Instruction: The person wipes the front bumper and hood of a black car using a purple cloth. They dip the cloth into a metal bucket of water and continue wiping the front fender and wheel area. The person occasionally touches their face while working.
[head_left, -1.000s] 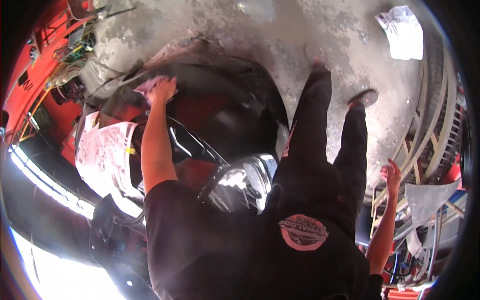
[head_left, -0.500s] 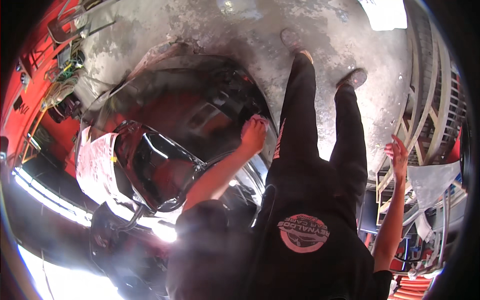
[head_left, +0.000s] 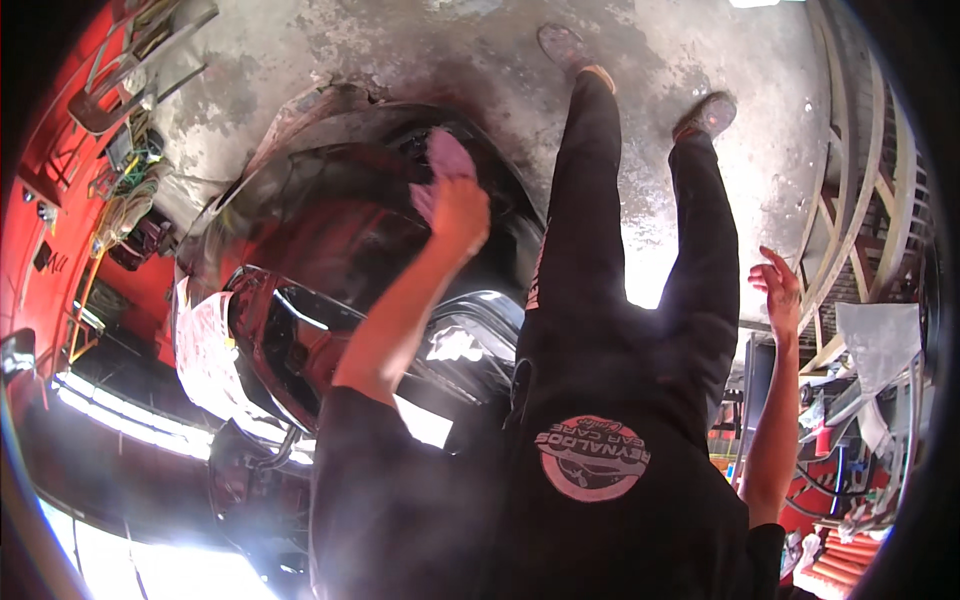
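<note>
My left hand (head_left: 460, 215) is closed on a pink cloth (head_left: 450, 160), whose loose end sticks out beyond the fingers. Both are over the glossy black body of a car (head_left: 330, 210); whether the cloth touches the surface I cannot tell. My right hand (head_left: 780, 285) hangs out to the right side, its fingers loosely apart and holding nothing. Pale sheeting (head_left: 205, 350) covers part of the car at the left, beside a dark window area.
My shoes (head_left: 708, 115) stand on a stained concrete floor (head_left: 460, 50) near the car's edge. Wooden and metal racks (head_left: 865, 200) line the right side. Chairs (head_left: 95, 105) and coiled cables (head_left: 130, 205) sit by the red wall at far left. A side mirror (head_left: 245, 465) juts out lower left.
My left hand has moved left and away from my leg across the car, and the cloth now hangs out more from it. My right hand has shifted slightly left in view, still without anything.
</note>
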